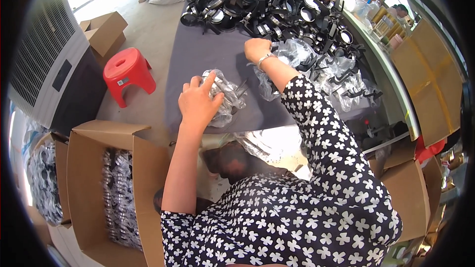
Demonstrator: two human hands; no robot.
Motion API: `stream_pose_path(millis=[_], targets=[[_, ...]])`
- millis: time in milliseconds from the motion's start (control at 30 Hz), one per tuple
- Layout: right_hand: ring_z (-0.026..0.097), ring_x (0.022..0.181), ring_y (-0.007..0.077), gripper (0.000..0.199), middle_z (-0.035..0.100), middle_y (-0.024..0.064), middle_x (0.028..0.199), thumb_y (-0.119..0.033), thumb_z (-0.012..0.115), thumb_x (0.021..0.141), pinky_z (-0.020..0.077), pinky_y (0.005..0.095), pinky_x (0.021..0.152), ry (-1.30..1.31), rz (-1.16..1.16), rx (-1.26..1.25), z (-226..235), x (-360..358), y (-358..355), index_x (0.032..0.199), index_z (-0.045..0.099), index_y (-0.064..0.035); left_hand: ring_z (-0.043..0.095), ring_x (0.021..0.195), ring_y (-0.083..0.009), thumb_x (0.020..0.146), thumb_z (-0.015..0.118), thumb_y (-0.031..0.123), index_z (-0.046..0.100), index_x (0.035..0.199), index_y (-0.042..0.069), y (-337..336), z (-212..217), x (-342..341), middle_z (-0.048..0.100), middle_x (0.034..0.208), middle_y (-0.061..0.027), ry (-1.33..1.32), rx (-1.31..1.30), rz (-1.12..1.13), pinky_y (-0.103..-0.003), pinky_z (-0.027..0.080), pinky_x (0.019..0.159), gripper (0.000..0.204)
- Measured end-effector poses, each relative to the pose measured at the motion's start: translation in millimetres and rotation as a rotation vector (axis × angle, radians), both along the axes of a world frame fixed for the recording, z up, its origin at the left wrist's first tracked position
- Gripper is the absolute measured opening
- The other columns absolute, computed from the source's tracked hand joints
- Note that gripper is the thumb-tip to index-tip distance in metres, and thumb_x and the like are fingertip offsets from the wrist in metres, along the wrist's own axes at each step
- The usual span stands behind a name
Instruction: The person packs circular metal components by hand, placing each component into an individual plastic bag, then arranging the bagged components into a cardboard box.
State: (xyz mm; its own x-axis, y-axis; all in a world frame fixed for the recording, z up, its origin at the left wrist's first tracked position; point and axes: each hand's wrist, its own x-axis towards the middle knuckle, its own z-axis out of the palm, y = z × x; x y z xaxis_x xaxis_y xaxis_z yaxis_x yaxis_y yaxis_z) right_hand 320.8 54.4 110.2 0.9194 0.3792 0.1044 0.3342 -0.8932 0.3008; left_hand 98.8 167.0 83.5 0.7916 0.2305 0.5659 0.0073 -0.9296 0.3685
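My left hand (197, 103) rests over a bundle of shiny metal-banded parts in clear plastic (226, 93) on the grey-covered table (190, 54). Its thumb and fingers are spread around the near side of this bundle. Farther out, my right hand (258, 50) is closed, its fingertips turned away, so anything inside is hidden. Just right of that hand lie several plastic-wrapped parts (341, 76) with black handle-like pieces sticking out. Beyond both hands rises a big heap of loose black parts (237, 7) with round, silver-rimmed pieces.
An open cardboard box (89, 193) at the lower left holds rows of wrapped parts (118, 198). A red stool (127, 71) stands left of the table, beside a large grey vented unit (42, 44). More cardboard (430, 76) is at the right. People sit at the far right.
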Motion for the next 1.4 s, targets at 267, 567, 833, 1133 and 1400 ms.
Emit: stream_pose_path(millis=[267,567,833,1133,1400], targets=[[0.061,0.077,0.0286,0.014,0.063,0.0149,0.083,-0.014,0.053,0.075,0.0437,0.041,0.071,-0.127,0.704,0.075,36,-52,14,0.077,0.061,-0.0022,0.054,0.085,-0.027,0.062,0.07,0.028,0.058,0.11,0.02,1,-1,-8,0.056,0.097,-0.0083,0.03,-0.043,0.044,-0.037,0.047,0.069,0.05],[0.036,0.066,0.0055,0.016,0.044,-0.0055,0.069,-0.018,0.054,0.083,0.0341,0.0219,0.059,1.153,0.523,1.0,2,-75,-13,0.077,0.05,-0.0036,0.054,0.085,-0.0294,0.062,0.07,0.028,0.058,0.111,0.022,2,-2,-2,0.055,0.103,-0.0098,0.01,-0.081,0.008,-0.038,0.047,0.069,0.051],[0.042,0.064,0.0089,0.019,0.05,-0.0007,0.068,-0.018,0.055,0.082,0.0388,0.0287,0.056,0.892,0.757,0.703,-2,-55,0,0.078,0.052,0.0,0.056,0.088,-0.028,0.06,0.07,0.024,0.059,0.11,0.019,1,4,-1,0.057,0.108,-0.0076,0.034,-0.129,-0.001,-0.037,0.046,0.075,0.052],[0.04,0.079,0.0069,0.023,0.048,-0.0017,0.082,-0.023,0.055,0.085,0.0382,0.023,0.072,1.014,0.681,0.942,-19,-71,-1,0.092,0.05,-0.0018,0.053,0.095,-0.0284,0.06,0.069,0.022,0.053,0.116,0.011,4,-6,-2,0.057,0.108,-0.0095,-0.08,-0.244,0.014,-0.038,0.043,0.081,0.059],[0.046,0.087,0.015,0.036,0.053,0.0097,0.094,-0.03,0.052,0.085,0.0394,0.0297,0.079,1.039,0.755,0.832,-20,-67,-2,0.1,0.047,0.0024,0.057,0.091,-0.0289,0.058,0.068,0.026,0.056,0.112,0.012,17,8,10,0.058,0.105,-0.0107,0.062,-0.266,-0.063,-0.038,0.046,0.077,0.057]])
